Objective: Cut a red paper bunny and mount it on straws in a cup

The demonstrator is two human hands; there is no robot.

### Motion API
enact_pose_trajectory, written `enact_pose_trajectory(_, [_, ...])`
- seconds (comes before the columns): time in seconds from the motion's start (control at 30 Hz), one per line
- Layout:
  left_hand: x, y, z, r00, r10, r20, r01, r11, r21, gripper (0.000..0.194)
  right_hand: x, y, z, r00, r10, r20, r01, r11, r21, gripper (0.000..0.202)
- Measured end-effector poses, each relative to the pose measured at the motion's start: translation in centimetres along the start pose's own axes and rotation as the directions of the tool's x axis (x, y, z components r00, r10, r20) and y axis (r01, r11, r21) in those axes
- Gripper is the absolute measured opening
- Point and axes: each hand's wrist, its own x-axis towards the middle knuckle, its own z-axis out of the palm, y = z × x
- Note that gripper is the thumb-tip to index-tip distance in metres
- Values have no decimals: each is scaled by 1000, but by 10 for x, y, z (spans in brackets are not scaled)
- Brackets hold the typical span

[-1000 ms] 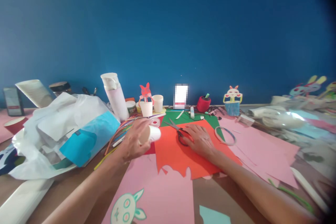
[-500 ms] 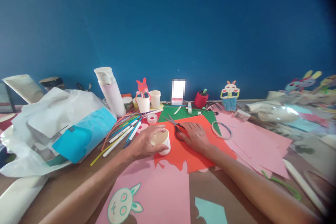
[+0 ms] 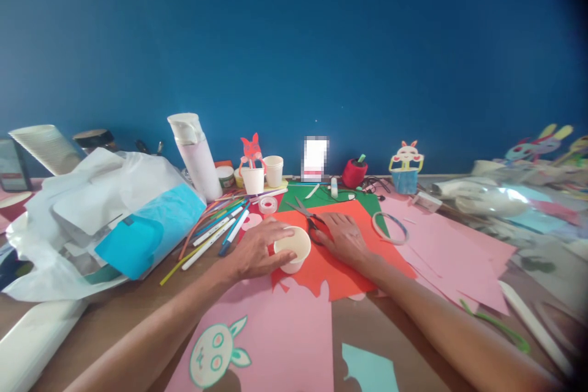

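My left hand [image 3: 261, 249] curls its thumb and fingers around the left side of a white paper cup [image 3: 299, 246], mouth up, above the orange sheet. On that orange paper [image 3: 367, 266] my right hand [image 3: 346, 237] lies flat, fingers stretched out. A pair of black-handled scissors [image 3: 313, 220] lies by its thumb and fingertips, blades pointing away to the left; part of the handles is hidden. Nearer to me is a pink sheet [image 3: 289, 337] with a cut-out bunny face [image 3: 212, 355], outlined in green, on it.
Markers [image 3: 220, 229] and a tape roll [image 3: 267, 204] lie left of the orange paper. A plastic bag [image 3: 59, 214] and a leaning bottle [image 3: 199, 165] stand further left. At the back are decorated cups [image 3: 404, 180] and a red pot [image 3: 354, 174]. Pink sheets [image 3: 454, 251] spread right.
The paper cup has shifted slightly right and its mouth now shows wider, with my left hand still around it. My right hand stays by the scissors. The whole view has shifted a little.
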Motion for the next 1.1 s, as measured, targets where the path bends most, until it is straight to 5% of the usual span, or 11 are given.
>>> enact_pose_trajectory(1.1, [-6, -13, 1, 1000, -22, 9, 23, 988, -150, 36, 1, 0, -1, 1000, -9, -10, 9, 1000, -28, 32])
